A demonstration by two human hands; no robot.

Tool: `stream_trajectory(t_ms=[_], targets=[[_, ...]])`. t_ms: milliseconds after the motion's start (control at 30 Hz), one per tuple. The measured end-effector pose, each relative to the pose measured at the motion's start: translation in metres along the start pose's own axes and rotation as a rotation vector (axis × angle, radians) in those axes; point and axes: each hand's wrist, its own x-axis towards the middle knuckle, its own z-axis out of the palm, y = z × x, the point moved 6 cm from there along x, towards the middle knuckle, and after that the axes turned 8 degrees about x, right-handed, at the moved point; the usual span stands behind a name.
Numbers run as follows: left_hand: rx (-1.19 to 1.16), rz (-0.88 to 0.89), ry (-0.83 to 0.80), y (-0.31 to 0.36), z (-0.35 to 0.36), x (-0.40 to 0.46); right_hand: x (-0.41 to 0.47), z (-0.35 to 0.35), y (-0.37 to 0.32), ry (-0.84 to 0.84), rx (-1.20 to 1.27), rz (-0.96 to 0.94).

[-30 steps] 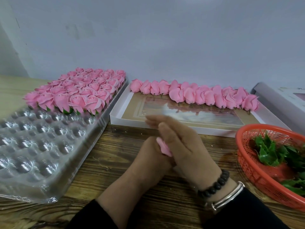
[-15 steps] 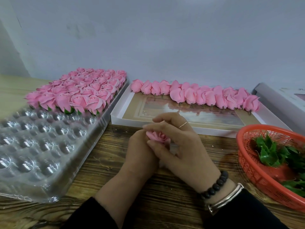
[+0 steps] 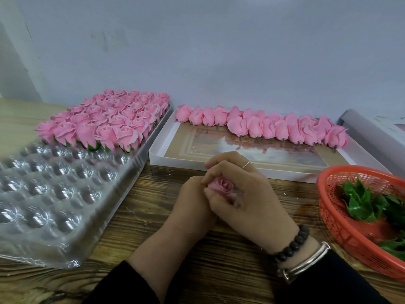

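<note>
A single pink rose head (image 3: 221,187) sits between both hands over the wooden table, its bloom facing up toward the camera. My left hand (image 3: 192,205) grips it from the left and below. My right hand (image 3: 247,194) curls over it, thumb and fingers pinching the petals; it wears a thin ring, a dark bead bracelet and a silver bangle. The base of the rose is hidden by the fingers.
A clear plastic blister tray (image 3: 50,194) lies at the left, its far rows filled with pink roses (image 3: 109,119). A white box lid (image 3: 271,172) behind the hands holds a row of rose heads (image 3: 263,128). A red basket (image 3: 341,220) of green leaves (image 3: 361,202) stands at right.
The rose was turned from side-on and half hidden to bloom-up between the hands. My right fingers curled down from a flat pose over it.
</note>
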Motion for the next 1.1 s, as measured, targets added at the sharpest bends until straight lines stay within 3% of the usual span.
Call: stream_trajectory(t_ms=[133,333,400,567,733,1100], targets=[[-0.084,-0.026,-0.05,-0.002,0.002,-0.002,0.0,-0.002,0.003,-0.037,-0.027,0.034],[0.063,0.085,0.009,0.004,0.005,0.003,0.0,0.0,-0.002,-0.062,-0.022,0.006],[0.038,0.052,0.056,0.001,0.002,0.004,0.0,0.0,-0.001,-0.08,0.005,0.025],[-0.042,-0.03,-0.059,-0.011,0.004,0.005,0.0,-0.004,0.003,-0.081,0.057,0.071],[-0.034,-0.044,-0.01,-0.014,0.004,0.006,-0.002,0.0,0.009,-0.131,0.02,0.129],[0.119,0.13,-0.017,0.001,0.008,0.004,-0.002,-0.001,0.003,-0.033,-0.003,0.086]])
